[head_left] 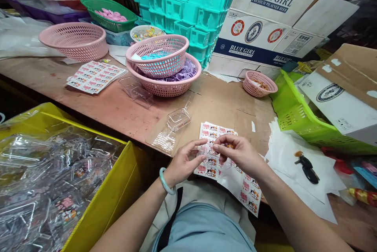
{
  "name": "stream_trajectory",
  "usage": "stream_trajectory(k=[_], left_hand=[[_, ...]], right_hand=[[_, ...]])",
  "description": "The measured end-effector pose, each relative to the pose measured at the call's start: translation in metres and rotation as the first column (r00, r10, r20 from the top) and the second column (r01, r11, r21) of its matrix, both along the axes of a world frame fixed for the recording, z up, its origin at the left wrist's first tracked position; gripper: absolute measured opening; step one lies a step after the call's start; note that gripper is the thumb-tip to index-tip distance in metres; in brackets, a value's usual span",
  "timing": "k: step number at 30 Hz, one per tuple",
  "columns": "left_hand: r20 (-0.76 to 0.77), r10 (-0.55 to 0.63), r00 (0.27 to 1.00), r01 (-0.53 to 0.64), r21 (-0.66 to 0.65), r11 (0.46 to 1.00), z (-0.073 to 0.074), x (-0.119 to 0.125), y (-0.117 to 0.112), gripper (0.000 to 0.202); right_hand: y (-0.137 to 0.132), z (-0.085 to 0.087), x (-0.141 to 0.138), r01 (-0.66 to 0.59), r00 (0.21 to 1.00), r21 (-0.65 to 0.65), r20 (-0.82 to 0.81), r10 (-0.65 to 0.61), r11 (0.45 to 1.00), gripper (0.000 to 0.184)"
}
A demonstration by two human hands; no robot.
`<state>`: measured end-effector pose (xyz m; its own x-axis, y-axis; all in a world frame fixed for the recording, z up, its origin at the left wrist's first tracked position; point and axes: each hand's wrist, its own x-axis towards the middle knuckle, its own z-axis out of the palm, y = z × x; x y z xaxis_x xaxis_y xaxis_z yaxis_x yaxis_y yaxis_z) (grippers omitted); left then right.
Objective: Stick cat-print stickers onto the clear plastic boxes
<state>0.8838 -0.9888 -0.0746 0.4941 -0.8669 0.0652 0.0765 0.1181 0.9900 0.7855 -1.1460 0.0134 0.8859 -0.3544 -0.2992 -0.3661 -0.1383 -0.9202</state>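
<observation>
Above the cat-print sticker sheets (210, 171), at the table's front edge, my two hands are close together. My right hand (240, 152) has thumb and forefinger pinched, with what looks like a small cat sticker (229, 146) at the fingers; its edges are hard to make out. Just left of it, my left hand (187, 159) has its thumb and fingers apart and holds nothing I can see. One sticker sheet (250, 195) hangs over the edge toward my lap. A clear plastic case (178, 119) lies unfolded on the cardboard beyond my left hand.
At left stands a yellow bin (118, 177) of clear cases. More sticker sheets (96, 76) lie behind it. Pink baskets (165, 87) hold purple and blue pieces. A small pink basket (259, 83), a lime-green crate (297, 106) and black scissors-like tool (308, 167) are at right.
</observation>
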Motion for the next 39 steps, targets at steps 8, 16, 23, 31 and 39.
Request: stream_trajectory(k=[8, 16, 23, 31, 39], left_hand=[[0.251, -0.052, 0.967, 0.007, 0.173, 0.985, 0.001, 0.003, -0.008, 0.055], [0.696, 0.412, 0.589, -0.457, -0.134, 0.879, -0.019, -0.023, -0.029, 0.037], [0.687, 0.396, 0.609, -0.466, -0.094, 0.88, -0.033, -0.035, -0.031, 0.052], [0.691, 0.477, 0.543, -0.492, -0.199, 0.848, -0.043, -0.042, -0.034, 0.03], [0.691, 0.484, 0.537, -0.488, -0.213, 0.846, -0.045, -0.041, -0.034, 0.029]], right_hand=[[-0.001, -0.004, -0.002, 0.032, 0.999, -0.033, 0.003, -0.032, 0.999, 0.029], [0.01, -0.005, -0.004, 0.155, 0.985, -0.11, 0.097, -0.145, 0.982, 0.03], [0.018, 0.0, -0.009, 0.164, 0.982, -0.092, 0.107, -0.154, 0.982, 0.027], [0.022, 0.001, -0.014, 0.139, 0.99, -0.103, 0.017, -0.138, 0.985, 0.028], [0.023, 0.001, -0.019, 0.14, 0.987, -0.106, -0.066, -0.147, 0.985, 0.029]])
